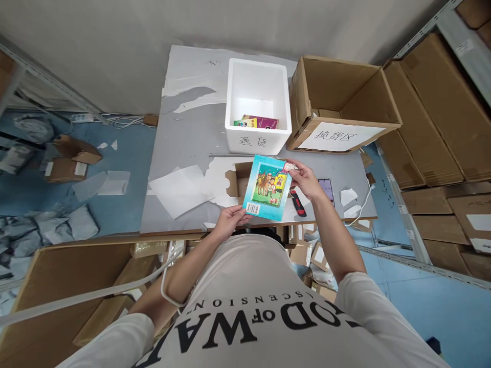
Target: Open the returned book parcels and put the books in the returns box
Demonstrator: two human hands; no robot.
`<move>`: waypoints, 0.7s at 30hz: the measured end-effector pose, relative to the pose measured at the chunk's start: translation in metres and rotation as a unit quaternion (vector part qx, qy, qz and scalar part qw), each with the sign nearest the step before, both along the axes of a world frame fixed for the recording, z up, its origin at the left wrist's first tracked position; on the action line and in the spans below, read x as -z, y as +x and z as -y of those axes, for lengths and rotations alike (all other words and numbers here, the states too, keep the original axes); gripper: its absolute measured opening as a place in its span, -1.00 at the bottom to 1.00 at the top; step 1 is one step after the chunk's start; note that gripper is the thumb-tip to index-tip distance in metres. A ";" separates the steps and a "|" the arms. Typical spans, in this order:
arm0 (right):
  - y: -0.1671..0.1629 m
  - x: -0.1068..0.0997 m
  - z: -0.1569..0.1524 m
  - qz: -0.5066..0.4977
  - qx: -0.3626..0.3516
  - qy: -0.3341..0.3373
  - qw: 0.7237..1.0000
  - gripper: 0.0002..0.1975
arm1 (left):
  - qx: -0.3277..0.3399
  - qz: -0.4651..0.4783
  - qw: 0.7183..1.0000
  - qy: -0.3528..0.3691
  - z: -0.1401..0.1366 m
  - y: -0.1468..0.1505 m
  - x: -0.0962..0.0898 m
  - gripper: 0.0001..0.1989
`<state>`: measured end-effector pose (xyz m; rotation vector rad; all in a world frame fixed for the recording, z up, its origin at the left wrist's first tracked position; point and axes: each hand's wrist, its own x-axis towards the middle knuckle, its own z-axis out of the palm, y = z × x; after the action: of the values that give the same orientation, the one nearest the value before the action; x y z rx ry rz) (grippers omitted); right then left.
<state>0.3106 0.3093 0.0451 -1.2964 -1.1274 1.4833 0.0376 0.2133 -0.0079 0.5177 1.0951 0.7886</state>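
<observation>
A thin turquoise book (pixel 268 188) with a cartoon picture and a barcode is held up over the table's front edge, tilted slightly. My left hand (pixel 230 223) pinches its lower left corner, near the barcode. At its upper right edge, my right hand (pixel 306 180) grips it beside a red and white sticker. Behind the book, partly hidden, lies an opened small cardboard box (pixel 242 176) with a white flap. A red and black box cutter (pixel 297 203) rests on the table just below my right hand.
On the table (pixel 184 133) stand a white foam box (pixel 258 138) holding several booklets and a large labelled cardboard box (pixel 341 137). White paper (pixel 182 190) lies left, a phone (pixel 326 191) right. A big carton (pixel 69 286) with parcels stands below left; stacked cartons (pixel 429 112) fill the right-hand shelf.
</observation>
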 end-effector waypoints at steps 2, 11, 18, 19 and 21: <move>0.002 -0.002 0.000 -0.007 -0.013 -0.006 1.000 -0.28 | -0.006 0.003 1.000 0.005 0.000 -0.001 0.002 -0.51; 0.002 -0.019 -0.017 0.015 -0.046 0.098 0.994 -0.64 | 0.044 0.166 0.983 -0.067 0.002 -0.005 -0.001 -0.67; -0.015 -0.043 -0.037 0.057 -0.136 0.113 0.983 -0.67 | 0.144 0.137 0.975 -0.097 0.000 0.008 -0.007 -0.63; -0.017 -0.046 -0.040 0.062 -0.141 0.111 0.982 -0.67 | 0.133 0.130 0.979 -0.087 -0.001 0.010 -0.007 -0.59; -0.022 -0.051 -0.046 0.070 -0.147 0.106 0.981 -0.68 | 0.096 0.119 0.986 -0.059 -0.002 0.014 -0.009 -0.56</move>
<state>0.2888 0.3552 0.0960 -1.1361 -1.5805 1.4475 0.0514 0.2148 0.0009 0.4102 0.8509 0.5950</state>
